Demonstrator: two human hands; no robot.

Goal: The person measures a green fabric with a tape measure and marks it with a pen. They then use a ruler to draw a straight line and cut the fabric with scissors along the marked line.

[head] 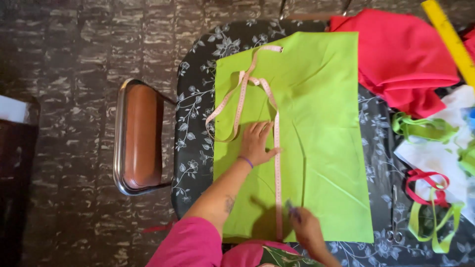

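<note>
**A:** Looking down from the head camera, and the biggest thing is the table (198,99), covered in a dark cloth with a pale flower print. Spread flat over the middle of it is a lime-green fabric panel (321,123), a long rectangle running away from the person.

**B:** And to its right, a heap of red fabric (401,59) at the far corner, touching the green panel's top edge. Left of the table stands a chair with a brown seat and metal frame (141,136), just apart from the tabletop.

**A:** Now the smaller items. A yellow ruler (452,39) lies slanted over the red heap. Green and red strips (430,198) are tangled on white pieces at the right edge, with scissors (394,227) beside them.

**B:** On to the measuring tape (277,163). It's pink, looped loosely at the far end of the green panel, then running straight down the panel toward the person.

**A:** The left hand (256,144) lies open, palm down, fingers spread, pressing the fabric with the thumb right against the tape. A purple band sits on the wrist.

**B:** The right hand (307,230) is at the near end of the tape, closed around a small bluish object, blurred, so what it is, I can't tell.
</note>
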